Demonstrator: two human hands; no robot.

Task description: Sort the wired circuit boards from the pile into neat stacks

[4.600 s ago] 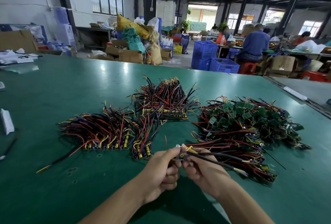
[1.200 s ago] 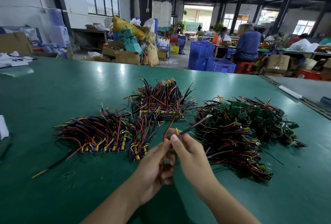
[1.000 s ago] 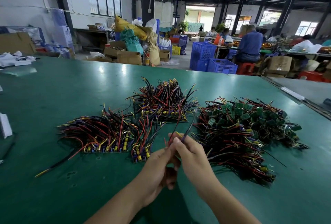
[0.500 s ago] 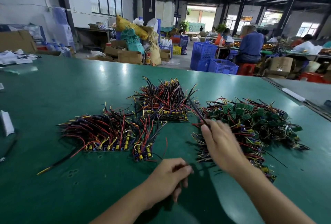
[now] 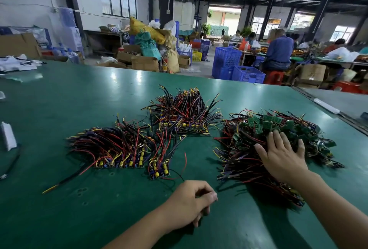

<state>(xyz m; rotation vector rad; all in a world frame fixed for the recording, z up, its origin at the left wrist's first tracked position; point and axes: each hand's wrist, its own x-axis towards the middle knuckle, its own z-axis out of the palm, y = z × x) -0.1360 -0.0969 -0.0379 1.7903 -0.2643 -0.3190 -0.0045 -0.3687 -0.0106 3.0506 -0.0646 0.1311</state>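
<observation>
The right hand (image 5: 282,155) lies flat, fingers spread, on the pile (image 5: 249,149), probably to find the next board, while beside the pile the left hand (image 5: 191,205) rests loosely curled, empty

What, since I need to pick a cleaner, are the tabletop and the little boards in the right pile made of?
The tabletop looks like a green rubber or vinyl mat with a semi-glossy finish: soft glare smears across it. The boards look like rigid green laminate, probably fibreglass: thin, flat, square-cut, matte.
</observation>
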